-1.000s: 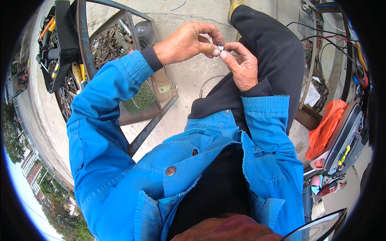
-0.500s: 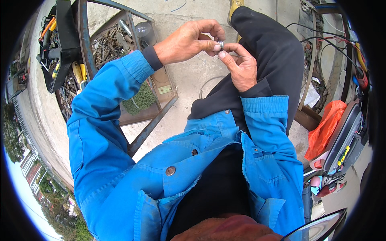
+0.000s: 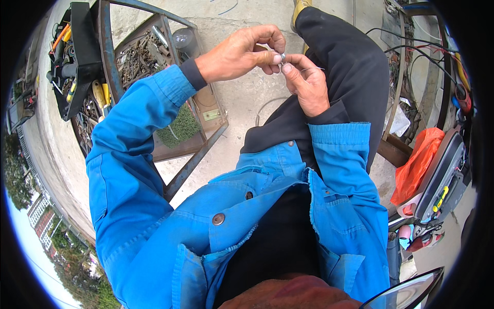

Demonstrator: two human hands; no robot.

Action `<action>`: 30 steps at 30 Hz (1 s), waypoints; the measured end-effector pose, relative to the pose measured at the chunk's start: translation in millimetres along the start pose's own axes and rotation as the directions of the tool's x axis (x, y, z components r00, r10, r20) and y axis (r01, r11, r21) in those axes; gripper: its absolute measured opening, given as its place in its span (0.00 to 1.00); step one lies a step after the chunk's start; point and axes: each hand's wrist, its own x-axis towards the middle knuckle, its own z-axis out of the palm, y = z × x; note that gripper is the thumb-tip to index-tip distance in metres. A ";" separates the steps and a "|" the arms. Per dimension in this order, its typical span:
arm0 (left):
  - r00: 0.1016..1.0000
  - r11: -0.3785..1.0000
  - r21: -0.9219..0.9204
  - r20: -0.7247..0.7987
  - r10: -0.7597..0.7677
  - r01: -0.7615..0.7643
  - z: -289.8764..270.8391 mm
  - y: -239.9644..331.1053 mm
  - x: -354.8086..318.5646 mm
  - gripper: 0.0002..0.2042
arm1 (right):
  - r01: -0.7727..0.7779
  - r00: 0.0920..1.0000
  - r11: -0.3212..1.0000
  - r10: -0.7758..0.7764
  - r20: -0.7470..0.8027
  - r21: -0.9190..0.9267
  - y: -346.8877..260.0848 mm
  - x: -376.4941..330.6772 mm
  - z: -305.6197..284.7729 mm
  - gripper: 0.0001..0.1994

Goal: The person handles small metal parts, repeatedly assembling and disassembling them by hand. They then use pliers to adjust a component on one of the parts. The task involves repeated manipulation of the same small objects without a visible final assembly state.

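Both my hands meet above the ground near my dark trouser leg [image 3: 350, 62]. Between their fingertips is a small silvery metal part [image 3: 282, 58], mostly covered by the fingers, so its exact kind does not show. My left hand [image 3: 236, 55] pinches it between thumb and curled fingers. From the other side, my right hand [image 3: 310, 88] presses thumb and forefinger together at the part's lower side. A thin wire-like piece [image 3: 318, 68] sticks out to the right past the right forefinger. Whatever lies inside the right hand's grip is hidden.
At left, a rusty metal frame [image 3: 107, 46] holds a tray of loose bolts and metal bits [image 3: 141, 59], with a green scouring pad [image 3: 180, 127] below. A black tool holder [image 3: 85, 62] stands beyond. To the right are black cables [image 3: 411, 49], an orange bag [image 3: 419, 159] and a grey case [image 3: 445, 177].
The small metal part has turned between my fingertips. My right fingers have shifted slightly, and the thin wire-like piece now shows beyond them. My left hand stays almost in place.
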 end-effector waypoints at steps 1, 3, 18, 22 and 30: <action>1.000 1.000 -0.022 0.005 -0.016 0.016 0.7 1.0 0.1 0.09 | -0.019 1.000 0.998 0.019 0.011 0.054 1.1 0.9 -1.1 0.16; 0.998 0.995 -0.082 0.005 -0.064 0.064 1.5 2.1 -0.1 0.08 | -0.080 0.995 0.963 0.062 0.079 0.256 3.7 4.0 -2.8 0.16; 0.961 0.913 -0.318 -0.021 -0.275 0.254 15.7 41.3 9.6 0.06 | 0.420 0.828 0.906 -0.406 -0.387 -0.052 -134.3 -54.2 -52.3 0.16; 0.959 0.921 -0.286 -0.019 -0.282 0.265 11.3 37.2 5.8 0.06 | 0.358 0.632 0.846 -0.531 -0.564 -0.395 -178.1 -92.8 -107.1 0.16; 0.968 0.939 -0.248 -0.018 -0.249 0.237 13.4 51.2 0.3 0.05 | -0.428 0.520 0.226 -0.730 -0.443 -0.875 -265.1 -138.9 -233.0 0.14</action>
